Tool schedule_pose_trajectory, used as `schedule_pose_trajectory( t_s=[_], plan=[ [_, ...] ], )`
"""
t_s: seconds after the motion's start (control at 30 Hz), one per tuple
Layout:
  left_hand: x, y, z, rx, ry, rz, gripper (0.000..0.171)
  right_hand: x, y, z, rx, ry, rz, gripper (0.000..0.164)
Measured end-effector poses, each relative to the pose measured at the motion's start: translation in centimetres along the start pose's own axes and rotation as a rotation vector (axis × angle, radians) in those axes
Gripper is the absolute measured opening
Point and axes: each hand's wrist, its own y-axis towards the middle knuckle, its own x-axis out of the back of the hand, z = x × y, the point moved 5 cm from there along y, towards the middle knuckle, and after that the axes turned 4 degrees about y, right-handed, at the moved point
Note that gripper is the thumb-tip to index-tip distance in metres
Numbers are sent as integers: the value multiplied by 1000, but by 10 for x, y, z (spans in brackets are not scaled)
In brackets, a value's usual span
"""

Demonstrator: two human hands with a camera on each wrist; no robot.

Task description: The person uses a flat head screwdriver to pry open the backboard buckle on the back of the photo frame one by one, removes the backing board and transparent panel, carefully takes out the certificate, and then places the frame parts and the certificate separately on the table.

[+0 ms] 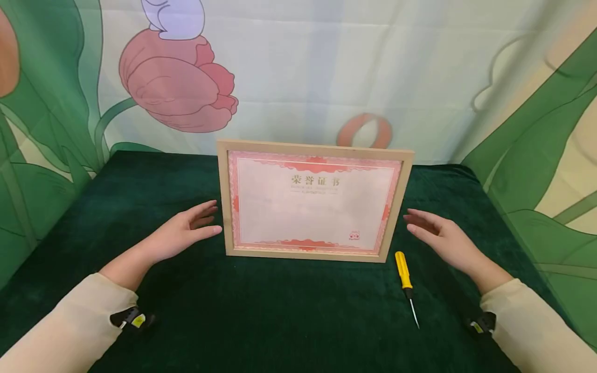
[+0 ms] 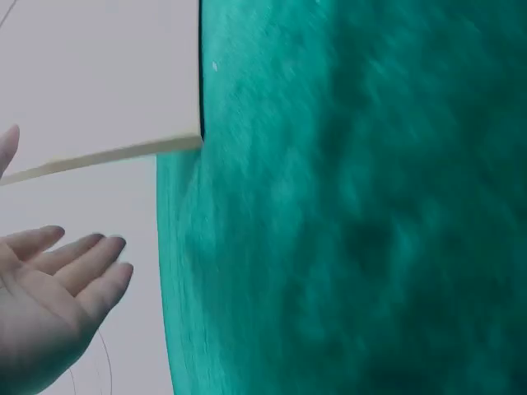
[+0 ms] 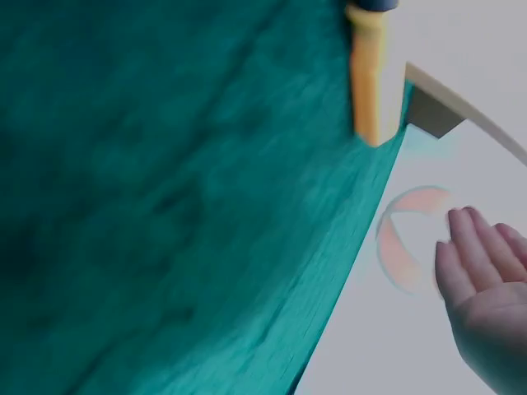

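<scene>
A light wooden picture frame [image 1: 305,257] stands upright on the dark green cloth, holding a pink-bordered certificate [image 1: 308,212] with gold characters. Just off its left side is my left hand [image 1: 186,230], fingers extended and holding nothing. My right hand [image 1: 443,238] hovers off the right side, its fingers also loosely straight and apart from the wood. A yellow-handled screwdriver [image 1: 403,272] lies on the cloth between the frame and my right hand, tip toward me. In the left wrist view, the open palm [image 2: 49,304] faces the frame's edge [image 2: 123,152]. The right wrist view shows the screwdriver handle [image 3: 375,90] near the frame.
Green velvet cloth [image 1: 280,316] covers the table. Behind it hangs a printed curtain [image 1: 289,67] with a large pink tulip [image 1: 172,83] and green leaves. Black wrist straps [image 1: 126,317] with small devices sit over both cream sleeves [image 1: 531,326].
</scene>
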Motion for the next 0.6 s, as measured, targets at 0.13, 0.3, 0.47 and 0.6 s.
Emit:
schedule_pose_trajectory(
  t_s=[0.13, 0.3, 0.47, 0.6],
  plan=[
    [0, 4, -5, -39, -108, -39, 65, -3, 4, 9, 6, 112, -17, 60],
    [-2, 10, -11, -43, -181, -97, 57, -3, 8, 21, 5, 149, -52, 59],
    [-2, 10, -11, -16, -194, -136, 53, -6, 15, 23, 21, 144, -79, 55],
    [-1, 11, -10, 0, -175, -156, 52, -9, 17, 22, 39, 133, -84, 50]
  ],
)
